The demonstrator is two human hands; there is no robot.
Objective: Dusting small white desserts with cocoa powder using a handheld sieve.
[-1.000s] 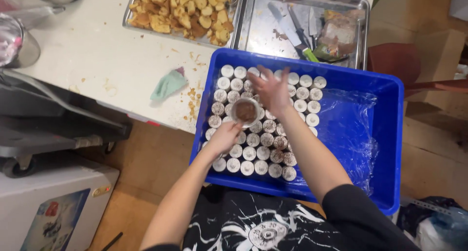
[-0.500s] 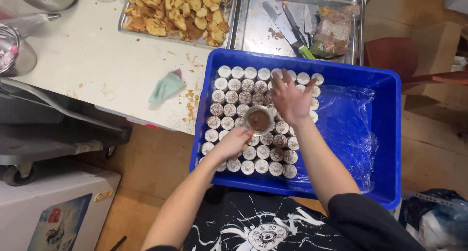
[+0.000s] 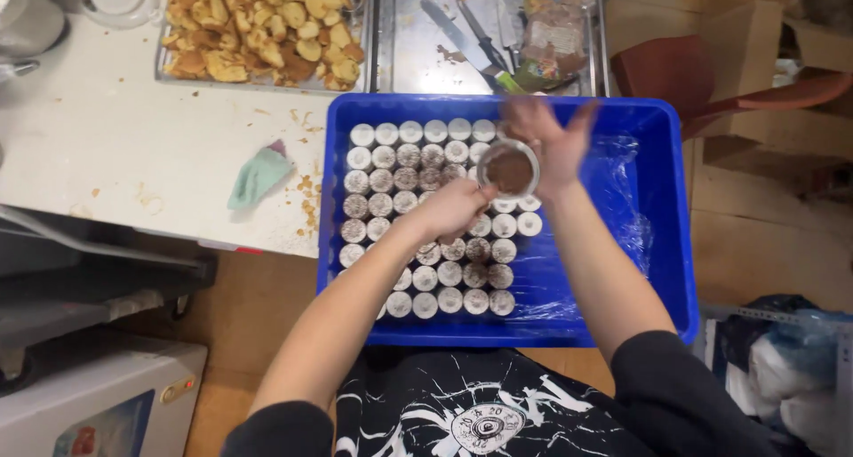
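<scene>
plastic cup (image 3: pixel 508 169): light, thin, brown powder inside; grip rim
left hand (image 3: pixel 455 206): grasping cup
right hand (image 3: pixel 553 142): spread, blurred
crate (image 3: pixel 662 270): blue

1 crate (image 3: pixel 662 244), 2 trays (image 3: pixel 391 48) (metal)

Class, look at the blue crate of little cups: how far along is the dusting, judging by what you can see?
Done: the cups on the crate's left side look brown-dusted on top. In hand: the left hand holds a small sieve of brown powder over the cups while the right hand, blurred, is open beside it. Left: several cups along the near and right rows look paler.
</scene>
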